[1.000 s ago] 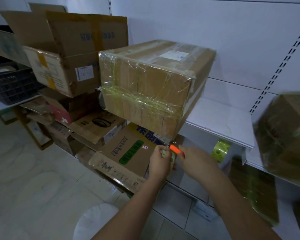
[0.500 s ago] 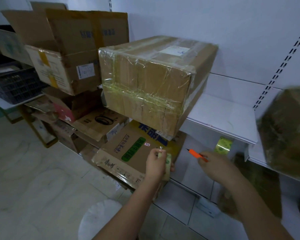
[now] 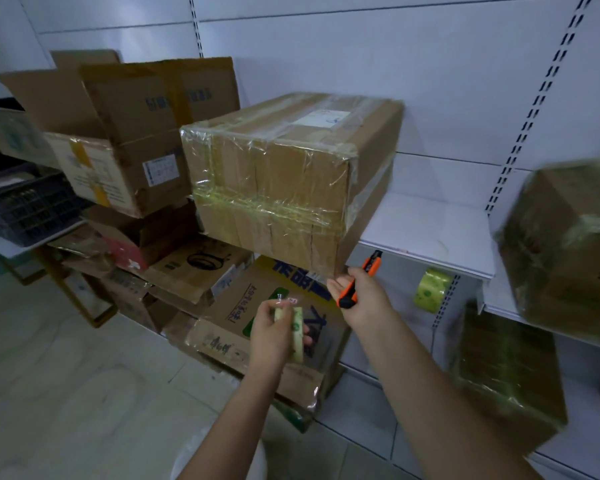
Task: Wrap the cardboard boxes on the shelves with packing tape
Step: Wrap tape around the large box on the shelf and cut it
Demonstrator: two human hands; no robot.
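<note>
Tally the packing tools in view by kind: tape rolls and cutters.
Tape rolls: 2, one in the left hand as tape roll, one spare roll under the shelf
Orange cutter: 1, in the right hand
Total: 3

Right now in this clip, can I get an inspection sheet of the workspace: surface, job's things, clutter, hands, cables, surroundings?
Surface: white shelf, bare beside the wrapped box.
Job's things: taped cardboard box overhanging the shelf's front edge; tape roll in the left hand; orange utility knife in the right hand; spare tape roll under the shelf; another wrapped box at right, blurred.
Clutter: open cardboard boxes stacked at left; printed boxes below; dark plastic crate.
Hands: left hand holds the roll; right hand grips the knife.
Cables: nothing seen.
Surroundings: white slotted wall panel; pale tiled floor.
</note>
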